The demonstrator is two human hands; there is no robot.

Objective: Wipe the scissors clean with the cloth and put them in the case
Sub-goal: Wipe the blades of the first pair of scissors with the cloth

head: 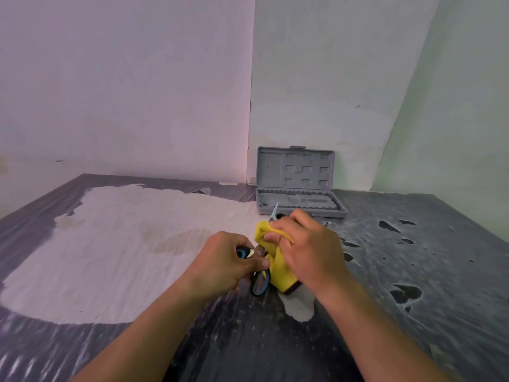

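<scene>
The scissors [259,282] are gripped at their blue-and-black handles by the left hand [230,261], while the yellow cloth [278,268] is pinched around the blades by the right hand [308,248]. The bare tip is aimed toward the open grey case [297,188] beyond. A fingertip could be nicked if the cloth is dragged past the point.

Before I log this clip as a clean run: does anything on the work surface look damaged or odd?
Yes. The table covering is worn: its dark coating has peeled off in a large pale patch on the left, with smaller flaked spots on the right. The grey case sits open and looks intact.
</scene>
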